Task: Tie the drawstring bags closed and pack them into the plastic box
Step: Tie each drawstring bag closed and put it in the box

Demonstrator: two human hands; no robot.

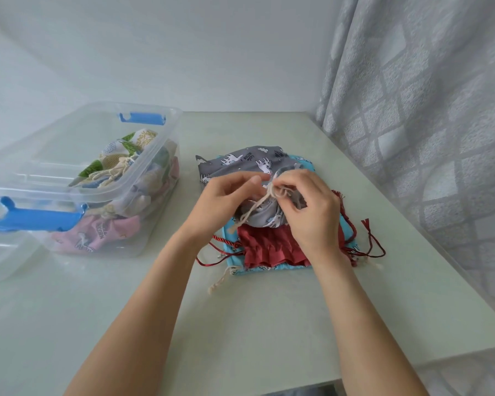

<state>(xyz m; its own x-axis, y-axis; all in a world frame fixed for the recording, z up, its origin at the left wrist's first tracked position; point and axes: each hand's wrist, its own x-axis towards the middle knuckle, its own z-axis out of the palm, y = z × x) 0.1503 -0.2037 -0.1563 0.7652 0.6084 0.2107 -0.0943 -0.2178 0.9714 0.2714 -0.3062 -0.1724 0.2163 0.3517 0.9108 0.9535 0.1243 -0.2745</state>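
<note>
Soft, light grey unicorn-print cloth drawstring bag (240,164) at table centre, clear plastic box (143,178) at 9 o'clock; left hand (226,195) and right hand (306,207) pinch its limp beige cord (255,208), best gripped near the gathered neck.

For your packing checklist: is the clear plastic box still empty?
No: the clear plastic box already holds several cloth bags, including a pink drawstring bag.
</note>
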